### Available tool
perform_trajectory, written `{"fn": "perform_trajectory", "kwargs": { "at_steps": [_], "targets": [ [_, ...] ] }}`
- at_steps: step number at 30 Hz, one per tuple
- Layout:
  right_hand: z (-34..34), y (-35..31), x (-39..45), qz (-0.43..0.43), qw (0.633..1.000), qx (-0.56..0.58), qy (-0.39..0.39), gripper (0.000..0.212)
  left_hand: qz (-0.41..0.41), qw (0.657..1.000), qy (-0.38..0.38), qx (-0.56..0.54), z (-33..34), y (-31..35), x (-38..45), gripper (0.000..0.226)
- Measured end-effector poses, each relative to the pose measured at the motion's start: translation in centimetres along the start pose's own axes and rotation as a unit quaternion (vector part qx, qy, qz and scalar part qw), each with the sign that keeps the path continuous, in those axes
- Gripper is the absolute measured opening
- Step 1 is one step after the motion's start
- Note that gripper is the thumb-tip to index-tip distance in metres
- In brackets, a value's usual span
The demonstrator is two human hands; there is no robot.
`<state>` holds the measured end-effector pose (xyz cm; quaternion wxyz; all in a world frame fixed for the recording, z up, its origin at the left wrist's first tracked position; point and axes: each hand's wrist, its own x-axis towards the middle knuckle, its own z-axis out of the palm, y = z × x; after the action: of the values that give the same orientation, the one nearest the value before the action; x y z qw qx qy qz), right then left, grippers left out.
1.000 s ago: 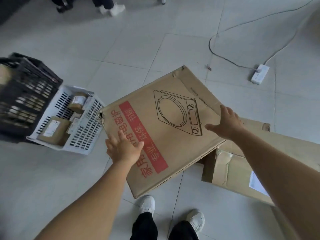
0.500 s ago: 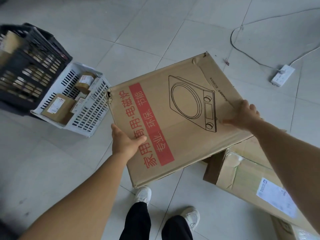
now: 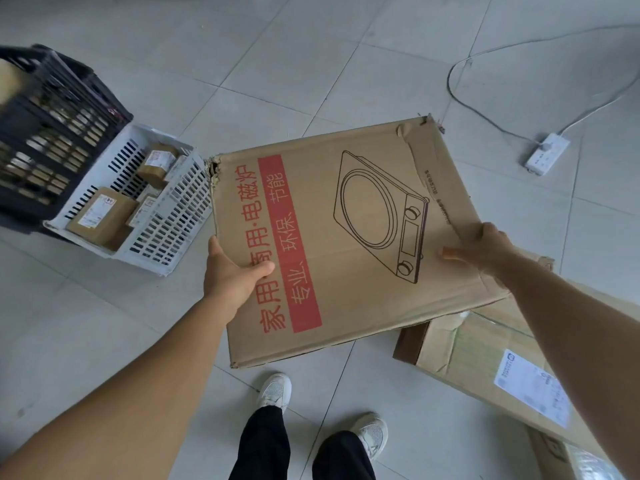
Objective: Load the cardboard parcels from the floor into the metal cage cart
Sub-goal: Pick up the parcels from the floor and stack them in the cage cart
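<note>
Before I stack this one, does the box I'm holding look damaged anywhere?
Yes. The box has a torn, crushed far-left corner, and tape is peeling at its far-right corner. Both hands, left and right, grip its side edges.

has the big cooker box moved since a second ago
Yes. The cooker box no longer overlaps the labelled parcel on the floor as it did; it has come up and toward the white crate, gripped at both edges.
</note>
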<state>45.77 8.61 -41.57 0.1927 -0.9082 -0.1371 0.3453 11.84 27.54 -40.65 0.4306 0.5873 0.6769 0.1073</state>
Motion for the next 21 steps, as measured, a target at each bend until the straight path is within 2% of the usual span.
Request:
{"fn": "perform_trajectory", "kwargs": {
  "at_steps": [3,8,12,17,21],
  "targets": [
    [-0.1,0.8,-1.0,0.008,0.999,0.035,0.017,0.090,0.018,1.000,-0.002,0.007,-0.5,0.9,-0.2,0.080],
    [-1.7,1.3,-3.2,0.022,0.996,0.047,0.074,0.102,0.040,0.999,-0.022,0.011,-1.1,3.2,-0.7,0.088],
    [-4.5,1.4,-5.9,0.035,0.991,0.060,0.118,0.098,0.072,0.996,-0.049,0.012,-1.2,6.4,-1.2,0.102],
    [-8.9,1.9,-9.7,0.055,0.979,0.075,0.182,0.094,0.137,0.987,-0.085,0.016,-1.2,12.0,-2.7,0.085],
    [-12.0,2.5,-13.2,0.089,0.963,0.092,0.236,0.093,0.196,0.973,-0.117,0.017,-1.3,16.5,-4.1,0.090]
  ]
}}
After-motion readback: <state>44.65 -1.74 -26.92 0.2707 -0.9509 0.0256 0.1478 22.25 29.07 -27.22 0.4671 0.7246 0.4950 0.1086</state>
